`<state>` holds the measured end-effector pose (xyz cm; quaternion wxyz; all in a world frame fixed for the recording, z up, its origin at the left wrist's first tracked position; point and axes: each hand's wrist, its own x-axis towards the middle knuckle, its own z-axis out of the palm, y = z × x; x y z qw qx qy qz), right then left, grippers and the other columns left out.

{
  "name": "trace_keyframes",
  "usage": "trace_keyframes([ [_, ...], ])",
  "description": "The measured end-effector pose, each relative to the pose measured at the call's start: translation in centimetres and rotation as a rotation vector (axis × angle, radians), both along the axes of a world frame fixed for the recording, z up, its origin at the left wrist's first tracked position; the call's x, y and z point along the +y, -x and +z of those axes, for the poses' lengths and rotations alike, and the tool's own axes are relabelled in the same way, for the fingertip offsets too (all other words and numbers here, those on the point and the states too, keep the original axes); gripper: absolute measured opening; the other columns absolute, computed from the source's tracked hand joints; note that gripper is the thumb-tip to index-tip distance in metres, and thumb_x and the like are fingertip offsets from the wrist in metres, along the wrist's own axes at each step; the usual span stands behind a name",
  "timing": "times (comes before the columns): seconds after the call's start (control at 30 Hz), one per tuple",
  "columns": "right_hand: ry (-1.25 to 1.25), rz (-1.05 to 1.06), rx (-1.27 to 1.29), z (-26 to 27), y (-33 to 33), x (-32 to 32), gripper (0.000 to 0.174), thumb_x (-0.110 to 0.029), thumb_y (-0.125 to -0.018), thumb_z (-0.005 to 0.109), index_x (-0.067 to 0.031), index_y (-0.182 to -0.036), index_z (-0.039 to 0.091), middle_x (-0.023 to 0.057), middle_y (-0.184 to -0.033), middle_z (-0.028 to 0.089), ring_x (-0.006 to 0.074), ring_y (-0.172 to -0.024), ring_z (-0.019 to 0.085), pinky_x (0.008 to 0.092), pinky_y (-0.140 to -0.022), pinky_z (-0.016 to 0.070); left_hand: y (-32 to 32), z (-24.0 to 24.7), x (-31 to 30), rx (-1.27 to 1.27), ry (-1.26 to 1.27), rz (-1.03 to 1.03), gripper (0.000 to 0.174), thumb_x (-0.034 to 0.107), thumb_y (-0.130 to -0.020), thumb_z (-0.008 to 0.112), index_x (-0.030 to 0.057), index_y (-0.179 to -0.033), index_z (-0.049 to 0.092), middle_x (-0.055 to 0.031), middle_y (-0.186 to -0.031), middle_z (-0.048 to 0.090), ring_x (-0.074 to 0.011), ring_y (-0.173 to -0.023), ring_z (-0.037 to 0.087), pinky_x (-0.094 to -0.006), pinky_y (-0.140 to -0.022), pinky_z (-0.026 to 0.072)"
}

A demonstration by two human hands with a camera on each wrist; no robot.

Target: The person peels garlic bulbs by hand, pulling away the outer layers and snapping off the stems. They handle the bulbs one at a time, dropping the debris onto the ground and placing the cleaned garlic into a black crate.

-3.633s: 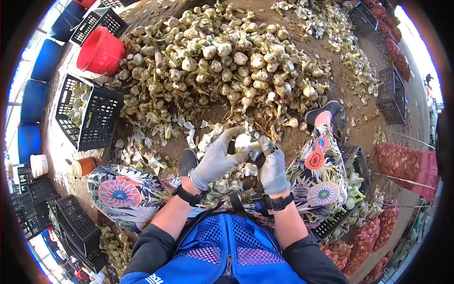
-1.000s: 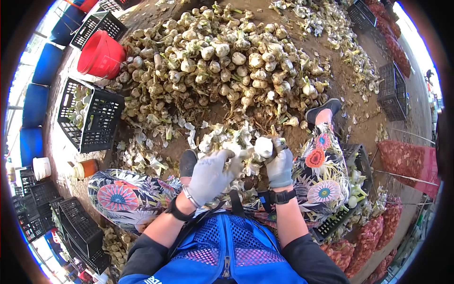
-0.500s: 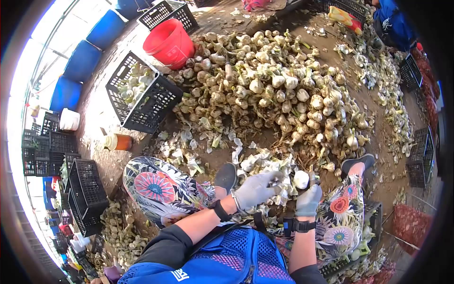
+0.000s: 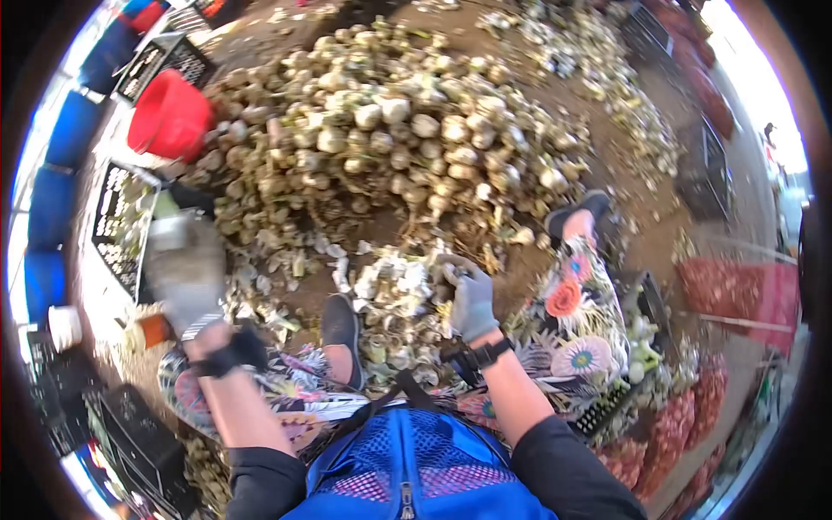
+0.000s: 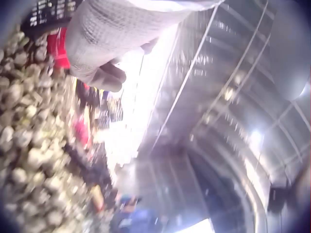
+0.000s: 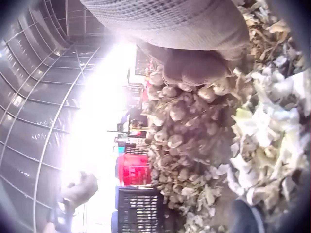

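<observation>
My gloved left hand [image 4: 186,269], blurred by motion, is at the near side of a black crate [image 4: 113,230]. It holds a pale garlic bulb [image 4: 169,230] with a green stem pointing away from me. In the left wrist view its fingers [image 5: 109,77] are curled and the bulb is hidden. My gloved right hand [image 4: 471,299] is just right of a heap of white garlic skins [image 4: 394,286]. Its fingers are curled toward the thumb; I cannot tell whether something lies inside them. In the right wrist view these fingers [image 6: 199,68] overlap the garlic pile.
A large pile of garlic bulbs [image 4: 381,121] lies ahead. A red bucket [image 4: 173,117] stands behind the crate at left. My shoes [image 4: 341,334] flank the skins. Another crate [image 4: 607,412] with trimmed garlic is by my right leg, and red net sacks [image 4: 728,290] lie further right.
My left hand has swung from the skins far left to the crate, taking the white garlic bulb that was at my right hand. The right hand stays near the skins without it.
</observation>
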<state>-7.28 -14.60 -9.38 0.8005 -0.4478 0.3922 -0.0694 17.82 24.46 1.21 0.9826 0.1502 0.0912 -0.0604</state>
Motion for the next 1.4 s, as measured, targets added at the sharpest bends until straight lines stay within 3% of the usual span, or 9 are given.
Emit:
trace_keyframes([
  [0.1,-0.030,-0.281,0.166,-2.2,-0.6,-3.8,0.016,-0.008,-0.093,0.063,-0.0037,-0.107,0.069,0.0056,-0.075,0.067,0.0122,-0.056,0.058,0.0262,-0.045,0.0403,-2.8,7.1,1.2,-0.065,-0.160,0.255,0.056,0.021,-0.096,0.060,-0.0097,-0.139,0.039,-0.0271,-0.139,0.047,-0.0351,-0.131,0.047,-0.0448,-0.113,0.0406],
  [0.27,0.752,-0.425,0.509,-15.3,3.4,-16.8,0.033,0.005,-0.084,0.056,0.0020,-0.116,0.065,0.0122,-0.099,0.069,0.0188,-0.083,0.065,0.0298,-0.075,0.0515,0.9,3.1,-8.2,-0.002,-0.374,-0.301,0.025,0.015,-0.100,0.053,-0.0035,-0.115,0.062,-0.0152,-0.114,0.067,-0.0239,-0.108,0.063,-0.0377,-0.100,0.0515],
  [0.4,0.751,-0.440,0.533,-19.5,5.4,-24.6,0.041,0.002,-0.083,0.059,0.0044,-0.125,0.061,0.0154,-0.115,0.068,0.0193,-0.104,0.061,0.0284,-0.092,0.0467,5.2,-0.2,-18.8,0.256,-0.598,-0.503,0.022,0.019,-0.100,0.054,0.0045,-0.113,0.064,-0.0068,-0.102,0.065,-0.0176,-0.089,0.061,-0.0330,-0.083,0.0524],
  [0.63,0.713,-0.323,0.504,-22.0,5.0,-24.6,0.036,0.000,-0.083,0.065,0.0008,-0.119,0.067,0.0112,-0.103,0.073,0.0186,-0.082,0.067,0.0283,-0.077,0.0521,10.3,-4.3,-25.4,0.242,-0.829,-0.840,0.031,0.021,-0.102,0.048,0.0054,-0.127,0.053,-0.0099,-0.107,0.062,-0.0193,-0.086,0.062,-0.0342,-0.077,0.0526],
  [0.87,0.616,0.095,0.182,-1.0,-2.9,-9.3,0.050,0.009,-0.079,0.059,-0.0089,-0.125,0.065,0.0137,-0.121,0.067,0.0244,-0.105,0.066,0.0328,-0.086,0.0548,14.8,-4.6,-28.2,-0.007,-1.151,-1.010,0.047,0.023,-0.101,0.055,-0.0028,-0.139,0.044,-0.0125,-0.119,0.061,-0.0199,-0.095,0.066,-0.0332,-0.085,0.0547],
  [0.93,1.101,0.370,-0.195,2.1,-2.8,-3.1,0.054,0.008,-0.076,0.059,-0.0062,-0.128,0.062,0.0173,-0.126,0.064,0.0299,-0.115,0.062,0.0370,-0.097,0.0499,15.8,-6.0,-27.0,-0.266,-1.266,-0.818,0.047,0.022,-0.101,0.056,-0.0039,-0.138,0.045,-0.0089,-0.119,0.060,-0.0147,-0.095,0.063,-0.0304,-0.084,0.0528],
  [1.03,0.778,0.330,-0.399,6.0,-2.1,0.1,0.063,0.007,-0.073,0.063,-0.0036,-0.135,0.055,0.0165,-0.132,0.059,0.0304,-0.125,0.055,0.0373,-0.105,0.0436,15.2,-4.0,-26.2,-0.082,-1.179,-0.911,0.045,0.018,-0.096,0.060,-0.0078,-0.131,0.051,-0.0094,-0.116,0.063,-0.0132,-0.097,0.060,-0.0265,-0.089,0.0492],
  [1.13,0.097,0.036,-0.308,7.7,-1.2,0.9,0.050,0.005,-0.088,0.060,-0.0022,-0.137,0.052,0.0080,-0.122,0.062,0.0091,-0.087,0.060,0.0259,-0.074,0.0507,15.6,-1.6,-25.9,-0.219,-1.280,-0.799,0.040,0.012,-0.092,0.064,-0.0044,-0.128,0.055,-0.0079,-0.112,0.064,-0.0121,-0.098,0.060,-0.0261,-0.088,0.0487],
  [1.4,0.444,0.093,-0.128,4.4,-0.8,1.4,0.020,-0.019,-0.097,0.064,-0.0010,-0.098,0.073,-0.0049,-0.068,0.058,0.0044,-0.062,0.046,0.0235,-0.055,0.0365,17.9,-2.0,-24.3,-0.525,-1.356,-0.609,0.039,0.004,-0.087,0.064,-0.0024,-0.126,0.057,-0.0047,-0.108,0.064,-0.0097,-0.097,0.058,-0.0246,-0.087,0.0474],
])
